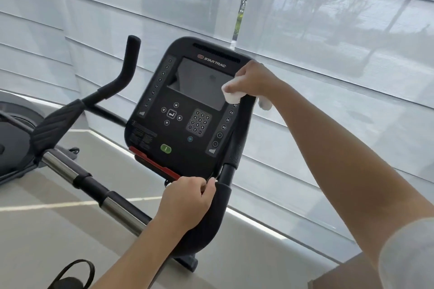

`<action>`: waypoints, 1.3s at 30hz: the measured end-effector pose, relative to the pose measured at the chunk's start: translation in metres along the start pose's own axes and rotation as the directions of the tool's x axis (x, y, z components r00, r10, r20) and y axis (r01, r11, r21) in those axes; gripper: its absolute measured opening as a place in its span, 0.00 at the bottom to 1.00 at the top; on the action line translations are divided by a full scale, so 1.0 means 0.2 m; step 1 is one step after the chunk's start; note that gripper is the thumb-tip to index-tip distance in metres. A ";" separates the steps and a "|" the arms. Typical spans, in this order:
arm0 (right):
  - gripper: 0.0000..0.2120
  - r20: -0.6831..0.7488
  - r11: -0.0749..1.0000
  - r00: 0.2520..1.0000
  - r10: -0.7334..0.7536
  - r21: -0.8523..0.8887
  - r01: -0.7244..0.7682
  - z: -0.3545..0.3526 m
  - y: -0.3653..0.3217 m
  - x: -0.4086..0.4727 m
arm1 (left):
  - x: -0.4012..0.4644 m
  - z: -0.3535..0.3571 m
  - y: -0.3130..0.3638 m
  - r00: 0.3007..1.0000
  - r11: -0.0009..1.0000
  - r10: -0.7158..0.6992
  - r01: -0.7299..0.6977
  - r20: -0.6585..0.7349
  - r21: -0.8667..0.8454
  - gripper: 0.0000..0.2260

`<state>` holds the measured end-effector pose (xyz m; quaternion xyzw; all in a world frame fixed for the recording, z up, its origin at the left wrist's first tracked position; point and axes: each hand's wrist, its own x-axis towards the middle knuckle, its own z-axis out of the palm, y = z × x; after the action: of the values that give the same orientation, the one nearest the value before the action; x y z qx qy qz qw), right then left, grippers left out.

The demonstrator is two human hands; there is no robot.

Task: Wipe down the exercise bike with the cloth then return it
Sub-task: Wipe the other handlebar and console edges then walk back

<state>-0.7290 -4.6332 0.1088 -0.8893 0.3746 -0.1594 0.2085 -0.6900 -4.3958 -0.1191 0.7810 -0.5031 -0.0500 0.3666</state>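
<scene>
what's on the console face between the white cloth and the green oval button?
Head view: between the white cloth and green oval button lie the dark screen's lower corner, the round-key number keypad and a small blue fan icon.

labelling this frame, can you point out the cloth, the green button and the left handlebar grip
cloth [231,96], head view, on the white wad below the right hand's fingers
green button [165,148], head view, on its centre
left handlebar grip [133,50], head view, on the upright black end

Sheer white pleated window blinds [328,30] fill the wall, daylight glowing through; a pale beige smooth floor [47,230] lies below.
</scene>
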 end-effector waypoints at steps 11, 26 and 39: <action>0.14 -0.665 0.962 0.746 0.040 0.227 0.151 0.33 0.12 -0.03 | 0.00 0.01 0.00 1.000 1.000 0.001 -0.001 -0.031 -0.020 0.25; 0.10 -0.563 0.916 0.827 0.005 0.334 0.222 0.29 0.15 -0.08 | -0.02 0.02 -0.01 1.000 1.000 -0.004 0.004 -0.013 -0.017 0.25; 0.10 -0.643 0.908 0.648 -0.408 -0.211 0.362 0.47 0.33 -0.26 | -0.01 0.01 -0.01 0.999 0.998 -0.035 0.035 0.004 -0.054 0.26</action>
<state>-0.7617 -4.6123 -0.0111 -0.8351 0.2316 -0.4988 -0.0087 -0.6908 -4.3955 -0.1224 0.7794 -0.4885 -0.0711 0.3859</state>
